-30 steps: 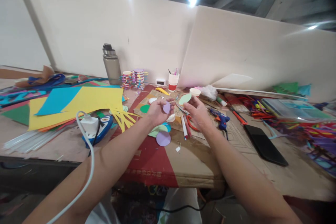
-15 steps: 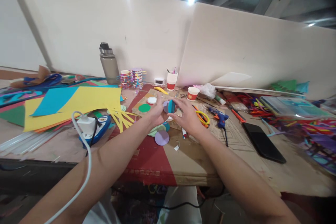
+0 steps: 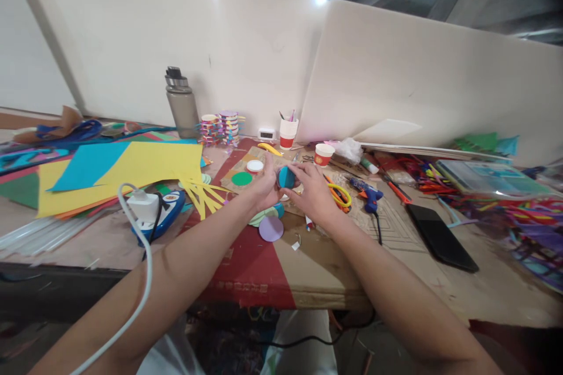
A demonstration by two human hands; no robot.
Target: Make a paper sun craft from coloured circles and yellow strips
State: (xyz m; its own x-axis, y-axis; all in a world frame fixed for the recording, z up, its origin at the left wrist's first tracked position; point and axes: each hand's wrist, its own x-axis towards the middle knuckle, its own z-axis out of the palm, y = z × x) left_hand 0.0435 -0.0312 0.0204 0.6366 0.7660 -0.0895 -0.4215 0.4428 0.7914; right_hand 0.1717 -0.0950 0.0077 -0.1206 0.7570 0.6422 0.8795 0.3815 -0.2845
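Observation:
Between my two hands, above the cardboard, is a small round piece with a blue disc [image 3: 286,177] on its face. My left hand [image 3: 265,185] has its fingers round the left side of it. From the right, my right hand [image 3: 310,188] grips its edge with thumb and fingers. A purple paper disc [image 3: 271,228] lies just below the hands, with pale green discs [image 3: 259,218] partly under it. To the left of my left hand are a green disc [image 3: 241,179] and a white round lid [image 3: 255,166].
A blue glue gun [image 3: 372,198] and a black phone [image 3: 440,237] lie to the right. Yellow paper [image 3: 153,164], a white plug [image 3: 143,205] and a bottle [image 3: 182,106] are on the left. Paper cups [image 3: 324,155] stand behind my hands.
The blue disc has turned to show more of its face, and the purple disc beside it in my hands is no longer visible. Both hands keep nearly the same place.

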